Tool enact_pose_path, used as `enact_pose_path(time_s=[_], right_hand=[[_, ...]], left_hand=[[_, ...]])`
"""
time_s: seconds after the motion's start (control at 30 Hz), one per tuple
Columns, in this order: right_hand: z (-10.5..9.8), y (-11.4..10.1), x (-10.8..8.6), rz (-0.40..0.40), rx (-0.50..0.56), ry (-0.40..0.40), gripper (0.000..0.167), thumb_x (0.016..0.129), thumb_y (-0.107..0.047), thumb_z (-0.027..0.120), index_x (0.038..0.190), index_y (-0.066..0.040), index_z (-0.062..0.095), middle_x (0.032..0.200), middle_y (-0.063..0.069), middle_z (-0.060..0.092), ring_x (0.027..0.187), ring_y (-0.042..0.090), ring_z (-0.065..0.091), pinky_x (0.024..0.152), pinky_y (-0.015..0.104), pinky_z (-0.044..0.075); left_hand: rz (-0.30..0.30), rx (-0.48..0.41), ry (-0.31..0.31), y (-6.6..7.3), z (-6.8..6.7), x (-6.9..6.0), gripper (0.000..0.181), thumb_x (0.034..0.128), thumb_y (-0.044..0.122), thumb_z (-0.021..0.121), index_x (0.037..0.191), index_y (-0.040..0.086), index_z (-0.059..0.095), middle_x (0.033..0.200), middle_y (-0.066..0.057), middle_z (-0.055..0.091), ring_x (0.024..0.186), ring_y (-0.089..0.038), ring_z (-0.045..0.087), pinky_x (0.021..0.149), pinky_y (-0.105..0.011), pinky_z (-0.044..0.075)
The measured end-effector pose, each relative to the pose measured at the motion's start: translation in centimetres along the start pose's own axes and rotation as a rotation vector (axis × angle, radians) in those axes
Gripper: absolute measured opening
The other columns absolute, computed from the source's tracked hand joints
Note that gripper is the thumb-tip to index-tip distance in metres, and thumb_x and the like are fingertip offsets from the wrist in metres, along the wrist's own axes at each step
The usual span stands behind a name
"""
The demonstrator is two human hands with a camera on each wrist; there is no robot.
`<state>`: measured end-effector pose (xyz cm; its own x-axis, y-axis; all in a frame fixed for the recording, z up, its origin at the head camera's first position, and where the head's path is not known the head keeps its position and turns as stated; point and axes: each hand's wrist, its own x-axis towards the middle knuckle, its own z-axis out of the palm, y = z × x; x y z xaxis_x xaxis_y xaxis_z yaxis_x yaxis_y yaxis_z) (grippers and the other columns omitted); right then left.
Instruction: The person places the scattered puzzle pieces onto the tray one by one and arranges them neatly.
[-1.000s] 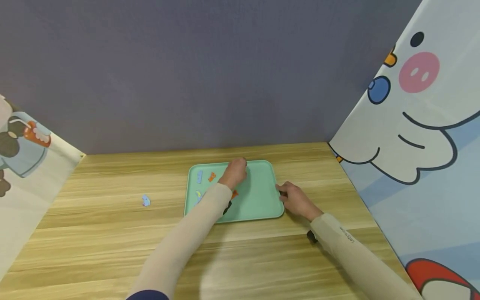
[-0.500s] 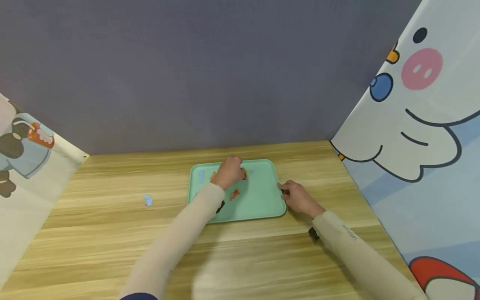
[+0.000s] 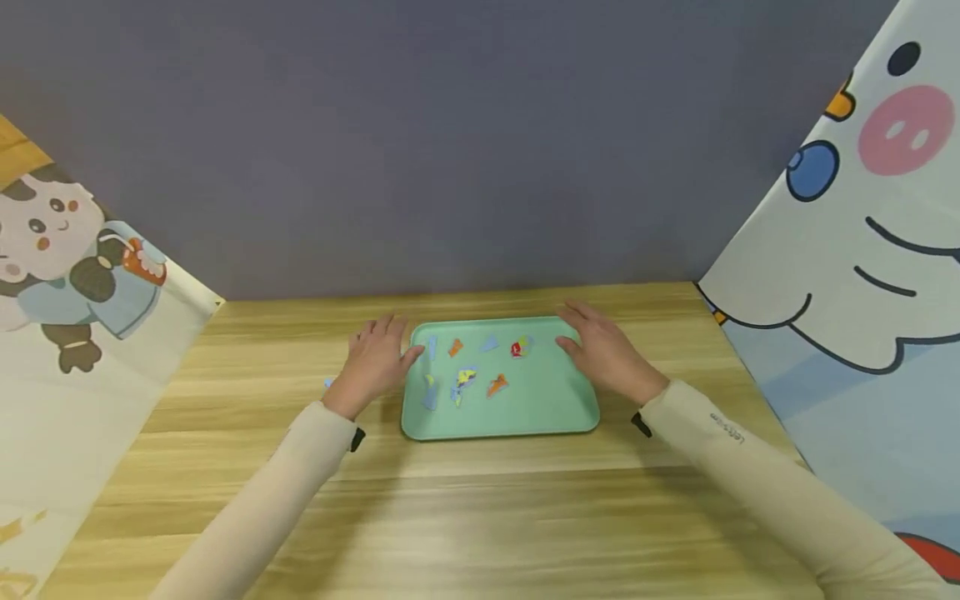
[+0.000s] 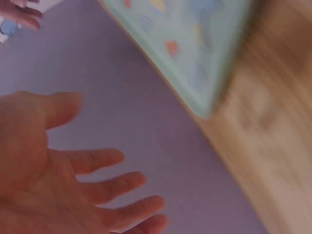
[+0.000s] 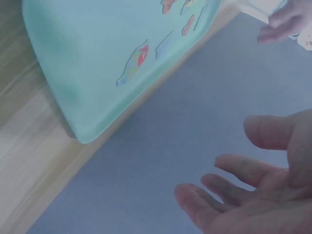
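Observation:
A mint-green tray (image 3: pixel 540 408) lies on the wooden table with several small puzzle-like pieces on it. Among them are a red-and-yellow piece (image 3: pixel 517 347), an orange piece (image 3: pixel 497 384), a second orange piece (image 3: pixel 455 347), a yellow-and-purple piece (image 3: pixel 466 377) and a pale blue piece (image 3: pixel 490 342). My left hand (image 3: pixel 373 360) is at the tray's left side, fingers spread, holding nothing; its palm shows bare in the left wrist view. Over the tray's upper right corner is my right hand (image 3: pixel 606 350), also holding nothing, its fingers apart in the right wrist view.
A small blue piece (image 3: pixel 328 382) lies on the table (image 3: pixel 480 517) left of the tray, mostly hidden by my left hand. Behind the table rises a grey panel (image 3: pixel 465 150). Cartoon-printed panels stand at the left (image 3: pixel 112 375) and right (image 3: pixel 847 333).
My left hand has left the pieces on the tray and moved left beyond its edge, fingers spreading. My right hand has let go of the tray's right edge and risen. The head view has shifted left.

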<state>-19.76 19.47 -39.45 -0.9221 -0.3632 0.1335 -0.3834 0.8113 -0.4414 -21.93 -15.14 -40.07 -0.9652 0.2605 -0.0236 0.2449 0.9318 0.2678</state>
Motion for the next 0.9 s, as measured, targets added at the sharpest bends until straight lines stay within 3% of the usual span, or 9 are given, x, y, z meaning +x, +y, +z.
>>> enact_pose_path(time_s=[0.23, 0.4, 0.6, 0.7, 0.9], right_hand=[[1.3, 1.7, -0.7, 0.065, 0.0, -0.093, 0.053, 0.096, -0.012, 0.055, 0.141, 0.007, 0.035, 0.146, 0.026, 0.027, 0.132, 0.042, 0.027, 0.103, 0.054, 0.029], [2.4, 3.4, -1.2, 0.094, -0.001, -0.146, 0.051, 0.093, -0.006, 0.057, 0.137, 0.012, 0.038, 0.142, 0.03, 0.031, 0.128, 0.045, 0.033, 0.1, 0.054, 0.033], [3.1, 4.4, -1.2, 0.148, 0.001, -0.187, 0.051, 0.091, -0.002, 0.058, 0.135, 0.013, 0.039, 0.136, 0.031, 0.036, 0.122, 0.045, 0.039, 0.098, 0.053, 0.036], [3.4, 4.6, -1.2, 0.182, 0.01, -0.208, 0.05, 0.09, -0.001, 0.058, 0.135, 0.014, 0.039, 0.133, 0.03, 0.038, 0.12, 0.045, 0.042, 0.097, 0.052, 0.037], [3.8, 5.0, -1.4, 0.21, 0.014, -0.219, 0.048, 0.09, 0.0, 0.059, 0.132, 0.014, 0.042, 0.13, 0.03, 0.042, 0.118, 0.045, 0.043, 0.097, 0.053, 0.037]], left_hand=[[-0.15, 0.009, -0.133, -6.4, 0.3, -1.7, 0.063, 0.0952, 0.026, 0.055, 0.135, -0.017, 0.032, 0.129, -0.042, 0.034, 0.116, -0.06, 0.032, 0.094, -0.064, 0.031], [-0.213, -0.005, -0.22, -9.6, 0.6, -2.9, 0.063, 0.0939, 0.024, 0.056, 0.128, -0.024, 0.032, 0.122, -0.045, 0.037, 0.11, -0.06, 0.038, 0.09, -0.062, 0.037], [-0.25, -0.05, -0.244, -11.0, 1.0, -3.4, 0.06, 0.092, 0.018, 0.056, 0.127, -0.024, 0.032, 0.116, -0.044, 0.043, 0.104, -0.055, 0.049, 0.082, -0.058, 0.046], [-0.244, -0.073, -0.234, -11.3, 1.2, -3.4, 0.051, 0.0905, 0.012, 0.057, 0.123, -0.023, 0.037, 0.108, -0.04, 0.05, 0.092, -0.045, 0.056, 0.075, -0.052, 0.05], [-0.227, -0.11, -0.218, -11.5, 1.7, -3.1, 0.031, 0.084, -0.001, 0.057, 0.109, -0.017, 0.047, 0.084, -0.021, 0.055, 0.069, -0.029, 0.05, 0.057, -0.035, 0.047]])
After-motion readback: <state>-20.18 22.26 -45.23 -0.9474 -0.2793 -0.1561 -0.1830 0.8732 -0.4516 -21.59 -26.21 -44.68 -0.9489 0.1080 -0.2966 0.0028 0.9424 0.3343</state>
